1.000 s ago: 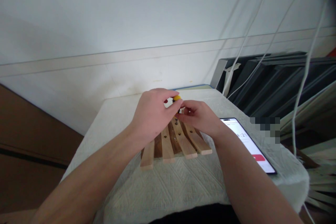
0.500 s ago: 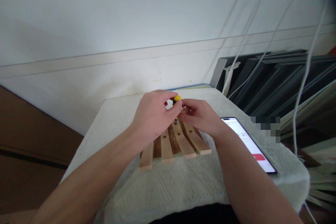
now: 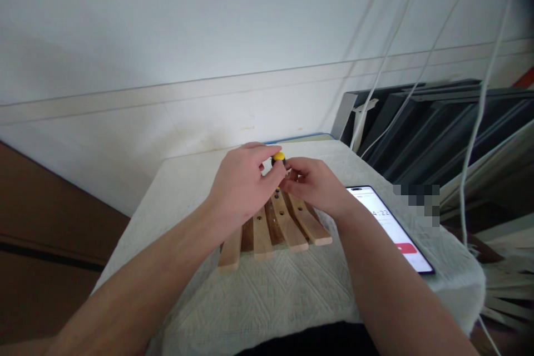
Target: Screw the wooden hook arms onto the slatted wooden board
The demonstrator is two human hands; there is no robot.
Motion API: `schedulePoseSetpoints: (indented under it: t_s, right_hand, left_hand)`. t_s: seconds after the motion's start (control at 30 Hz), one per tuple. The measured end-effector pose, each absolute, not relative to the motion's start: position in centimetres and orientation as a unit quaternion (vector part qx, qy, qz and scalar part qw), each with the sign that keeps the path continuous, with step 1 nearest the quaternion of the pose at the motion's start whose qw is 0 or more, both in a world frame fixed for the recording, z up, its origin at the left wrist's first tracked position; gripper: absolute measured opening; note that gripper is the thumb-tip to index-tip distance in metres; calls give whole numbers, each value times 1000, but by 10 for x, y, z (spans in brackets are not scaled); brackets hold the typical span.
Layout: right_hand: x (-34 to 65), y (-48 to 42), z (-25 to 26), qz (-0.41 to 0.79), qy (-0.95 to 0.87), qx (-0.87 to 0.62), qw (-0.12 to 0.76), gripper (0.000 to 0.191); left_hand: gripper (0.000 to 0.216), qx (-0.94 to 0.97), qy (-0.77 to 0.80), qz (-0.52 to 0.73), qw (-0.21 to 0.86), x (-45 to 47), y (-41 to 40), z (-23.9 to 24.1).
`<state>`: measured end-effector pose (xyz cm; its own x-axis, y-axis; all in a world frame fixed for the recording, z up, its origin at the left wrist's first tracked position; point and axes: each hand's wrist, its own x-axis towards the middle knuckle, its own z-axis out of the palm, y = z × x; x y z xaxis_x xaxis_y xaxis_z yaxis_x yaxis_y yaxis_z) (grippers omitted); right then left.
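Note:
Over the middle of the table, my left hand [image 3: 246,178] grips a short screwdriver [image 3: 278,157] with a yellow-and-black handle between thumb and fingers. The screwdriver stands roughly upright, its lower end over a hole in one of the wooden slats [image 3: 291,232]. Close against it on the right is my right hand [image 3: 311,181], fingers curled and pinched near the handle and shaft. Whatever lies between those fingertips is hidden. Several pale slats with dark holes fan out toward me across darker wood [image 3: 247,233]; my hands cover their far ends.
A lit phone [image 3: 387,222] with a timer lies right of my right forearm. White textured cloth [image 3: 292,295] covers the table, which meets a pale wall [image 3: 208,39]. Dark panels [image 3: 438,117] lean at the right, with white cables [image 3: 479,105] hanging before them.
The view has shifted slightly, so everything sits a little further left. More of the black part of the screwdriver handle shows. Both hands keep nearly the same grip and place.

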<state>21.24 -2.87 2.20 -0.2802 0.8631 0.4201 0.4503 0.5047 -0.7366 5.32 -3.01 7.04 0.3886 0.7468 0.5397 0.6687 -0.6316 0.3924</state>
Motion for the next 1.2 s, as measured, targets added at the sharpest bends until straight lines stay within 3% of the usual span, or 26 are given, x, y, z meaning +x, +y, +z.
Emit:
schedulePoseSetpoints:
  t_s: [0.17,0.47,1.03,1.2]
  right_hand:
    - [210,-26,18,203,-739,-484,422,17]
    - [211,-28,22,215,-755,-455,421,7]
    - [211,-27,21,186,-748,-477,422,14]
    - [211,-30,23,226,-765,-437,416,15]
  left_hand:
    - [25,822,439,358,50,52,-28,72]
    - [26,836,425,346,35,53,-29,70]
    - [24,827,438,347,56,54,-27,70]
    - [25,830,434,346,48,53,-27,68]
